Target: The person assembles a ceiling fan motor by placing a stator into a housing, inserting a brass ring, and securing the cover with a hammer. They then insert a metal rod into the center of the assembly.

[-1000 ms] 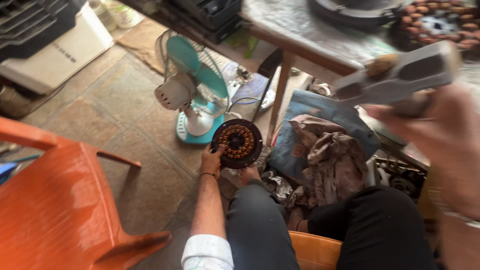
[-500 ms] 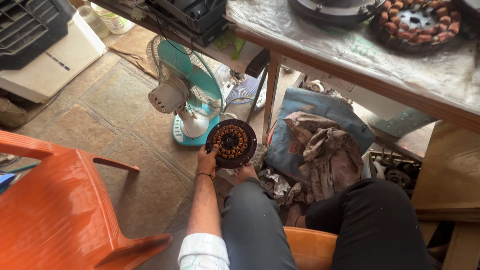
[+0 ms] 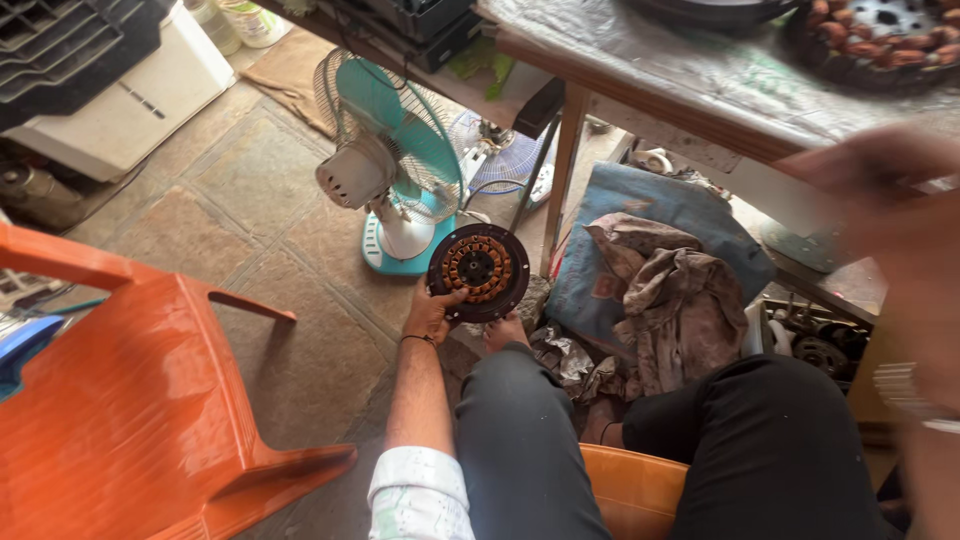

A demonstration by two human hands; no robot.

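left hand (image 3: 432,312) grips the round motor stator (image 3: 479,272), held low near the teal table fan (image 3: 392,160). right hand (image 3: 900,230), blurred at right, no longer holds the grey tool; grip unreadable.

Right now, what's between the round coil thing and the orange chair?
In the head view, the left hand gripping the round coil disc, then bare stone floor up to the orange chair.

The right hand (image 3: 900,250) is blurred, its grip impossible to tell.
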